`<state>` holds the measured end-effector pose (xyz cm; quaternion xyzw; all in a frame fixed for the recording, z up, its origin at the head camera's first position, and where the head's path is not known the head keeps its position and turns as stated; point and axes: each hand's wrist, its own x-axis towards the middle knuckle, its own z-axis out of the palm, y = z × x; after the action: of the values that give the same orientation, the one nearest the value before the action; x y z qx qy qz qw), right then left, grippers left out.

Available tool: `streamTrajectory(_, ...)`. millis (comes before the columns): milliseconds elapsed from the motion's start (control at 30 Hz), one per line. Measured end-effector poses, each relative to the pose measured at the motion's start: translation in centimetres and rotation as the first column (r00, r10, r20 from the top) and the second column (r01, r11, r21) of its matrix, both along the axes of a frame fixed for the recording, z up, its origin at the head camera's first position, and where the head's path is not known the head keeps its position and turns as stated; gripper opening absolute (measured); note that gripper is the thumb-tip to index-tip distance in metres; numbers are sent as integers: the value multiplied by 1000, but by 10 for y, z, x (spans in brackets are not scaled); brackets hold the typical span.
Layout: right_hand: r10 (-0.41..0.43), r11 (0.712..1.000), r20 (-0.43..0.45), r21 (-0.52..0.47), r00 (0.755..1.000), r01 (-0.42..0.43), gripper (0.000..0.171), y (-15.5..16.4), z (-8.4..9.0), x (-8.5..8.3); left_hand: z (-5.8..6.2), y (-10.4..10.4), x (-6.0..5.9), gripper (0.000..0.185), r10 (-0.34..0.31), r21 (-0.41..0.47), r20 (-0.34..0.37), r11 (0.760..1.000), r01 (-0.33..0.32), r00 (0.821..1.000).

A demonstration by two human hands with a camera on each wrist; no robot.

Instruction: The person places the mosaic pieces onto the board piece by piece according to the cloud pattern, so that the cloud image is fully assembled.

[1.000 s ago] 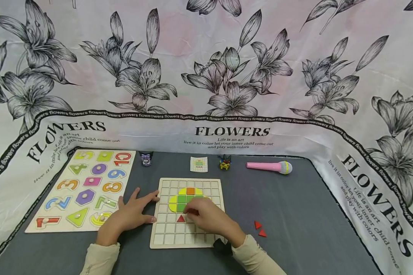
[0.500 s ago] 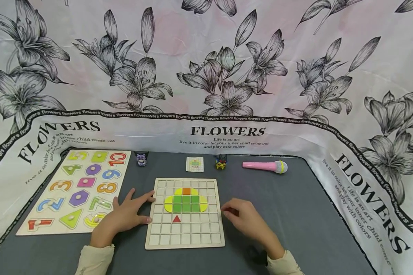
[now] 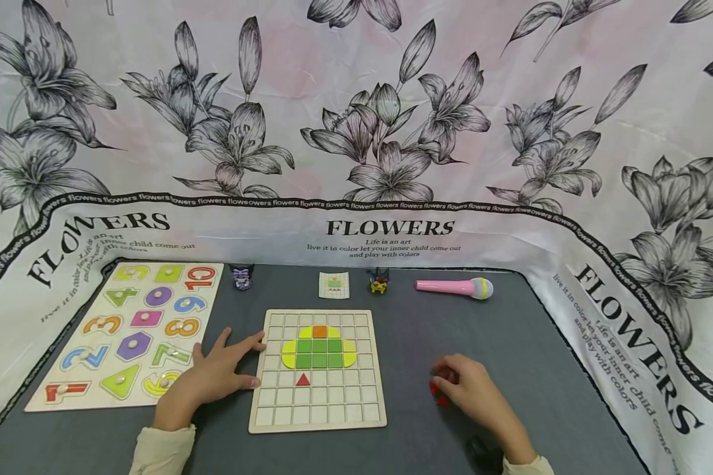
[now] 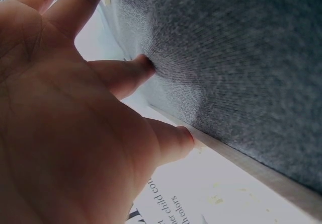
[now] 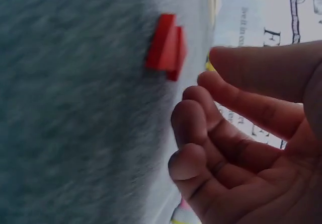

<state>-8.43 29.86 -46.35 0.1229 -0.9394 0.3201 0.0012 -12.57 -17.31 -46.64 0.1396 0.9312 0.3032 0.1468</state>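
We see the left hand [image 3: 214,377] lying flat on the dark grey desk [image 3: 511,343], fingers spread and straight, with the fingertips touching the left edge of the wooden grid board [image 3: 317,422]. It grips nothing; in the left wrist view the palm [image 4: 65,123] hovers close over the felt with the fingers splayed.

We find the right hand [image 3: 475,396] to the right of the board, well apart from it, arched over the red triangle pieces [image 3: 438,393] that lie on the desk. In the head view the fingers partly cover the pieces. In the right wrist view the red triangle pieces [image 5: 167,47] lie together on the felt just beyond the fingertips [image 5: 188,116], which are loosely curled and not closed round anything; we see a gap between fingers and pieces there, so the hand holds nothing.

On the board sits a figure of green squares [image 3: 319,353] with yellow rounded pieces at its sides and an orange square [image 3: 319,331] on top, and one red triangle [image 3: 302,379] below it.

Further left lies a number puzzle board [image 3: 125,330]. Along the far edge of the desk stand a small pattern card [image 3: 334,285], two small figurines either side of it, and a pink toy microphone [image 3: 454,287].
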Motion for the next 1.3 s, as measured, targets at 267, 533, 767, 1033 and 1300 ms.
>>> streamTrajectory(267, 44, 999, 4, 9, 999, -44, 11, 2, -10, -3, 3, -2, 0, 87, 9, -5, 3, 1000, -9, 1000)
streamTrajectory(533, 59, 998, 9, 37, 998, -59, 17, -4, -8, -6, 3, -5, -1, 87, 9, 5, -12, 1000, -9, 1000)
streamTrajectory(767, 63, 997, 32, 43, 997, -65, 24, -7, -8, -5, 0, -5, 0, 85, 7, 14, -7, 1000, -7, 1000)
streamTrajectory(1033, 101, 994, 32, 34, 994, -102, 22, -13, -10, -9, -2, -1, 1, 86, 18, 0, 20, 1000, -18, 1000)
streamTrajectory(1300, 148, 989, -14, 21, 989, -148, 17, -31, 6, -15, 0, 0, -1, 86, 11, 10, 26, 1000, -11, 1000)
